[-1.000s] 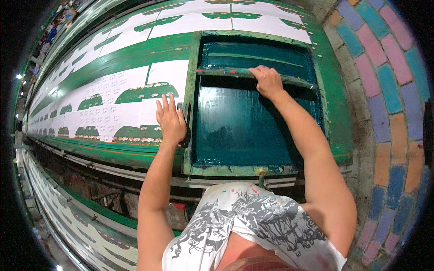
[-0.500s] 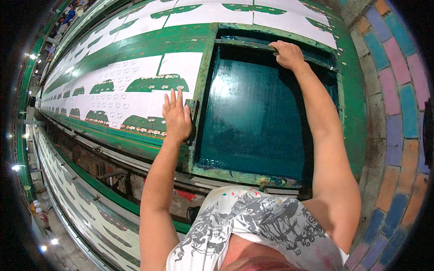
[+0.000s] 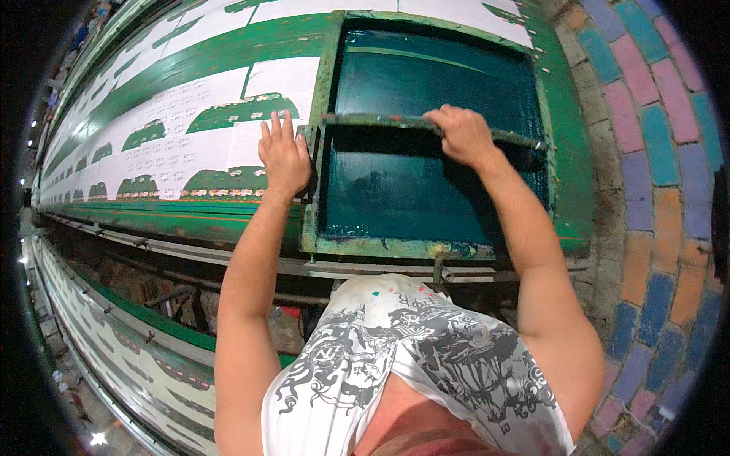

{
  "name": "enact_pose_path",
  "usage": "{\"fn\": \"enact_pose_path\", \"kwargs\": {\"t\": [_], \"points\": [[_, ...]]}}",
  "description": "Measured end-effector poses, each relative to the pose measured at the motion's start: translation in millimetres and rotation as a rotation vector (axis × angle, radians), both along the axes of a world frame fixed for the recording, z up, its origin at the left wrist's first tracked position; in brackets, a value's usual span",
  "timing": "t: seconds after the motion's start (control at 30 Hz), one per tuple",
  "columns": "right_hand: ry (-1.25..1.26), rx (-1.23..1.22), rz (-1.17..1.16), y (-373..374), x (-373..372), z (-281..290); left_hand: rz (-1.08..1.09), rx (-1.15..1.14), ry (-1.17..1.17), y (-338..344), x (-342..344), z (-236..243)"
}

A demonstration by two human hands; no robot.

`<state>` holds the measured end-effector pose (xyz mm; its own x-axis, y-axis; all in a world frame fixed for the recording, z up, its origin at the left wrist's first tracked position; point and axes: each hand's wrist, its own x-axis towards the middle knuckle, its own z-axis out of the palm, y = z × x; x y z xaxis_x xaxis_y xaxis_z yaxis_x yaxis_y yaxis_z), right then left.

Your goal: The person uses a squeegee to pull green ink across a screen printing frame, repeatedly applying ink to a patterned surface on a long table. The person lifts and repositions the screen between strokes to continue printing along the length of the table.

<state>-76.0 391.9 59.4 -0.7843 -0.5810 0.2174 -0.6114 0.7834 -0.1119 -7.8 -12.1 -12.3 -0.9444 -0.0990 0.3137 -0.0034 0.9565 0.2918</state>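
A screen-printing frame (image 3: 380, 247) lies on the green table, its mesh (image 3: 395, 199) wet with dark teal ink. Across the inside of the frame runs a long squeegee (image 3: 365, 120), roughly midway between the far and near sides. My right hand (image 3: 462, 137) is closed over the squeegee's top edge, right of its middle. At the frame's left side, my left hand (image 3: 285, 158) rests with fingers spread, by a small dark block (image 3: 305, 135) on the frame's edge; the palm's contact is hidden.
White printed pieces (image 3: 281, 77) with green gaps line the green table (image 3: 228, 213) to the left. A metal rail (image 3: 182, 254) follows its near edge. Another long table (image 3: 152, 372) of printed pieces stands at lower left. Coloured bricks (image 3: 658, 163) are on the right.
My right hand has drawn the squeegee from the frame's far side toward me, to about its middle. My left hand stays at the frame's left side. The whole view has shifted slightly.
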Motion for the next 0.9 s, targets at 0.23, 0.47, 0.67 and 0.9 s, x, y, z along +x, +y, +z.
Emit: {"fn": "enact_pose_path", "kwargs": {"t": [0.23, 0.47, 0.67, 0.9], "points": [[-0.034, -0.044, -0.004, -10.8, 142.2, 13.7, 0.020, -0.039, 0.000, 1.9, -3.3, -3.3], [-0.081, -0.063, -0.011, -5.6, 226.4, 9.6, 0.065, -0.047, -0.067, 9.8, -2.4, 4.8], [-0.130, -0.099, 0.018, 0.7, 238.7, 15.8, 0.081, -0.112, -0.165, 11.3, -4.6, 12.1], [-0.211, -0.354, 0.051, 118.5, 212.3, 21.7, 0.150, -0.202, -0.280, 24.0, -7.8, 15.7]]}}
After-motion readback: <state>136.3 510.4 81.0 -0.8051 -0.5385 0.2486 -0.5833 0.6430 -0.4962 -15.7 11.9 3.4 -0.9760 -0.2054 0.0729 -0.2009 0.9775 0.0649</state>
